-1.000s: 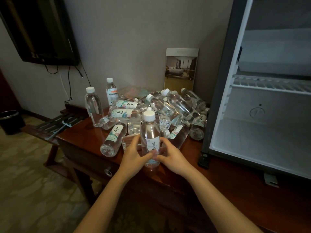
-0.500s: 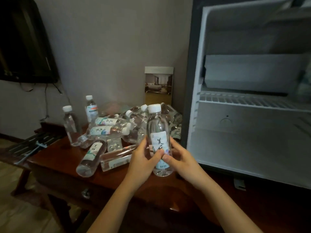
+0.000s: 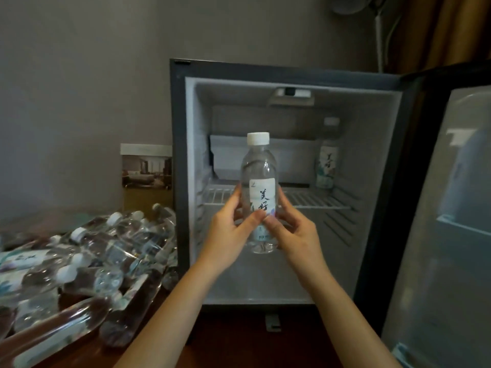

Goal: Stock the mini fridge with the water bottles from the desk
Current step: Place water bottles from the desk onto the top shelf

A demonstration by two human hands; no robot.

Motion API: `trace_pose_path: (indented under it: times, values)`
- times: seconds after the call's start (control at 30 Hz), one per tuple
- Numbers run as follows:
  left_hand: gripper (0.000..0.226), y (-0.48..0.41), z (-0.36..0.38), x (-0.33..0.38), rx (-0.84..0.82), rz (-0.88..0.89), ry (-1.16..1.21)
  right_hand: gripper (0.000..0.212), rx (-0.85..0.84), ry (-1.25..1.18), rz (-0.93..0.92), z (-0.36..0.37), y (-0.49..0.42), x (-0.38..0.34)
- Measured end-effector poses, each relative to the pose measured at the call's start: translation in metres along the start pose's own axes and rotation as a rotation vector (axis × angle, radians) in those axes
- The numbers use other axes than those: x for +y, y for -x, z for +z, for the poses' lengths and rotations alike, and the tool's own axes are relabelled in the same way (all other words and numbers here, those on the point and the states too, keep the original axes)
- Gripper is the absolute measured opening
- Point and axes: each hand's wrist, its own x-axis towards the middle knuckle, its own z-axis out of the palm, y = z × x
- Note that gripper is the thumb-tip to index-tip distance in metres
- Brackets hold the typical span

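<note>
I hold a clear water bottle (image 3: 259,166) with a white cap and white label upright in front of the open mini fridge (image 3: 180,155). My left hand (image 3: 228,235) grips its left side and my right hand (image 3: 292,232) its right side, thumbs on the label. The bottle hangs in the air level with the wire shelf (image 3: 318,201). Another bottle (image 3: 327,160) stands upright at the right back of that shelf. A pile of several bottles (image 3: 106,248) lies on the wooden desk (image 3: 239,349) at the left.
The fridge door (image 3: 451,208) is swung open to the right, with door shelves inside. The compartment below the wire shelf holds nothing. A framed picture card (image 3: 146,171) leans on the wall left of the fridge. A fan stand (image 3: 380,35) rises behind the fridge.
Both hands lifted the bottle off the desk and carried it right and up, from the pile to the fridge opening. My view turned right toward the fridge.
</note>
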Motion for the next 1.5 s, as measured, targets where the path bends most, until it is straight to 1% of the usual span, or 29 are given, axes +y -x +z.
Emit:
trace_pose_path:
  times: [0.1,0.2,0.27,0.37,0.43,0.57,0.7,0.8,0.87,0.97,1.03,1.13,1.23,1.37,1.5]
  values:
    - [0.064,-0.026,0.021,0.002,-0.001,0.013,0.009,0.062,0.096,0.01,-0.027,-0.013,-0.018,-0.003]
    - [0.061,-0.053,0.037,0.001,0.023,0.024,-0.023,0.06,0.166,0.056,-0.061,-0.023,-0.038,-0.003]
    - [0.059,-0.069,0.045,0.002,0.003,0.048,-0.055,0.059,0.202,0.077,-0.075,-0.028,-0.05,-0.004]
    - [0.058,-0.091,0.055,-0.001,-0.048,0.051,-0.075,0.059,0.243,0.1,-0.077,-0.036,-0.065,-0.003]
    - [0.057,-0.102,0.06,-0.005,-0.063,0.019,-0.103,0.059,0.255,0.129,-0.077,-0.041,-0.073,0.0]
    - [0.052,-0.111,0.066,-0.013,-0.119,0.01,-0.101,0.056,0.274,0.2,-0.066,-0.046,-0.086,0.008]
    - [0.06,-0.12,0.074,-0.02,-0.158,-0.006,-0.077,0.052,0.318,0.212,-0.1,-0.054,-0.099,0.016]
    - [0.076,-0.128,0.075,-0.027,-0.262,-0.088,-0.081,0.051,0.321,0.173,-0.09,-0.06,-0.109,0.019]
    - [0.086,-0.133,0.076,-0.03,-0.317,-0.102,-0.136,0.051,0.324,0.183,-0.07,-0.062,-0.114,0.019]
    - [0.088,-0.139,0.08,-0.032,-0.297,-0.091,-0.244,0.057,0.312,0.202,-0.014,-0.064,-0.119,0.021]
    - [0.087,-0.142,0.082,-0.033,-0.275,-0.1,-0.304,0.056,0.338,0.221,0.012,-0.065,-0.121,0.023]
    - [0.084,-0.144,0.085,-0.035,-0.259,-0.12,-0.396,0.042,0.456,0.392,0.049,-0.07,-0.122,0.027]
    - [0.079,-0.144,0.087,-0.038,-0.226,-0.125,-0.469,0.032,0.503,0.486,0.045,-0.071,-0.118,0.033]
    - [0.076,-0.147,0.092,-0.041,-0.203,-0.148,-0.518,0.034,0.528,0.552,0.07,-0.072,-0.119,0.037]
    - [0.068,-0.146,0.096,-0.041,-0.174,-0.15,-0.508,0.034,0.538,0.617,0.091,-0.074,-0.123,0.037]
